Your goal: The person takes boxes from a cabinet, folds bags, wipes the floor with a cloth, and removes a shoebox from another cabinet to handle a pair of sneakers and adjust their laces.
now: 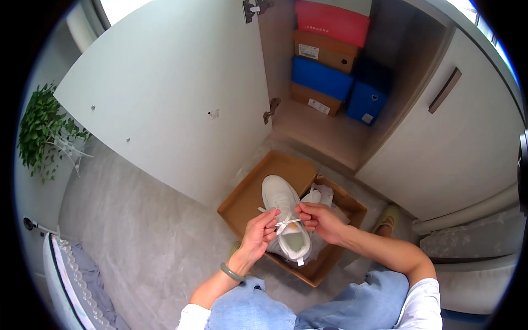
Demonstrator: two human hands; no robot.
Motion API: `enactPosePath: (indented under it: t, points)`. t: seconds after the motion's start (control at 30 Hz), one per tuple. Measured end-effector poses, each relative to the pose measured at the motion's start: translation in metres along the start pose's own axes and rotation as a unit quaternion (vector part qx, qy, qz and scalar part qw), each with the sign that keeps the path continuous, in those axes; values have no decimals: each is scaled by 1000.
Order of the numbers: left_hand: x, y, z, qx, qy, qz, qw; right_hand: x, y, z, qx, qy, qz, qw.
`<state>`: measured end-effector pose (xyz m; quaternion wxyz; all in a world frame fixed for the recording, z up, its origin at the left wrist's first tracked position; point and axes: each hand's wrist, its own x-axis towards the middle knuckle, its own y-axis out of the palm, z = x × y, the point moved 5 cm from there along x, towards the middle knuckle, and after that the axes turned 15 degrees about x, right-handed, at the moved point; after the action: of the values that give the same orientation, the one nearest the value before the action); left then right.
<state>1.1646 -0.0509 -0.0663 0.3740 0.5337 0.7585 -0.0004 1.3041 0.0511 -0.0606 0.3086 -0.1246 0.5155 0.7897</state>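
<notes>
A white sneaker (279, 192) rests over the open brown cardboard shoe box (344, 193), its toe pointing away from me and its heel towards me. Across its tongue the white shoelace (286, 223) forms what looks like a bow. My left hand (259, 233), with a green bangle on the wrist, pinches the lace from the left. From the right, my right hand (323, 221) is closed on the lace with thumb and finger. Part of a second white shoe (314, 196) shows in the box beside pale wrapping paper (325, 193), mostly hidden behind my right hand.
Ahead is an open cabinet with stacked shoe boxes, including a red box (332, 23) and a blue box (321, 76). Its white door (176, 99) swings out to the left. A closed door (448, 126) is at right. A leafy plant (41, 129) stands far left.
</notes>
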Motion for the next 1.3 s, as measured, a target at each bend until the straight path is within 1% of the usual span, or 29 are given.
enactPosePath:
  t: [0.07,0.17,0.3,0.37,0.4,0.43,0.47,0.5,0.53,0.57,0.6,0.63,0.67,0.7,0.73,0.77,0.8,0.83,0.9,0.97,1.03,1.13,1.2,1.27,1.3]
  points:
    - [-4,-4,-1,-18,-2,-15,1000,-3,2,4,-45,-12,-31,998]
    - [-6,-7,-2,-50,-1,-32,998,-3,5,8,-54,-3,-35,998]
    - [-6,-20,4,-87,6,-38,995,0,1,5,-64,1,-32,997]
    - [-3,-22,6,-99,12,-31,995,8,-10,2,-82,13,-12,997]
    - [-3,-21,3,-40,35,-30,998,6,-15,8,-85,13,-13,996]
    - [-4,-20,0,20,57,-31,998,4,-19,13,-102,33,4,994]
    - [-5,-19,0,18,57,-33,998,2,-21,15,-118,55,22,991]
    - [-8,-16,-7,104,96,-35,989,0,-23,16,-117,60,22,991]
    - [-11,-13,-11,192,134,-35,972,-2,-29,25,-221,-6,-37,975]
    - [-10,-15,-7,192,134,-35,971,-7,-30,35,-321,-74,-94,940]
    - [-13,-16,-17,276,249,-73,925,-10,-25,34,-320,-76,-95,940]
    - [-17,-17,-22,316,307,-87,894,-15,-7,41,-419,-175,-72,888]
    - [-22,-18,-27,353,362,-107,856,-19,10,44,-509,-269,-48,816]
    - [-25,-20,-27,324,280,-82,900,-16,16,40,-511,-270,-49,815]
    - [-26,-21,-22,292,194,-56,935,-16,33,31,-540,-320,52,776]
    - [-29,-18,-22,291,193,-56,935,-19,47,21,-561,-366,152,727]
    - [-30,-14,-24,282,201,-57,936,-16,50,14,-578,-343,165,722]
    - [-30,-11,-26,274,210,-57,937,-13,49,10,-578,-344,166,721]
    - [-29,-12,-23,293,222,-66,928,-3,42,-3,-618,-324,181,693]
    - [-24,-16,-19,312,231,-76,918,2,35,-10,-620,-326,195,687]
    - [-23,-18,-18,341,273,-78,896,3,34,-15,-621,-326,208,682]
    - [-24,-21,-15,362,254,-82,893,2,34,-17,-613,-340,208,682]
    - [-26,-21,-16,361,253,-92,893,1,35,-18,-604,-374,216,670]
    - [-27,-22,-19,361,252,-100,892,4,32,-19,-603,-370,212,675]
    - [-26,-23,-19,367,225,-75,899,4,32,-19,-602,-367,206,679]
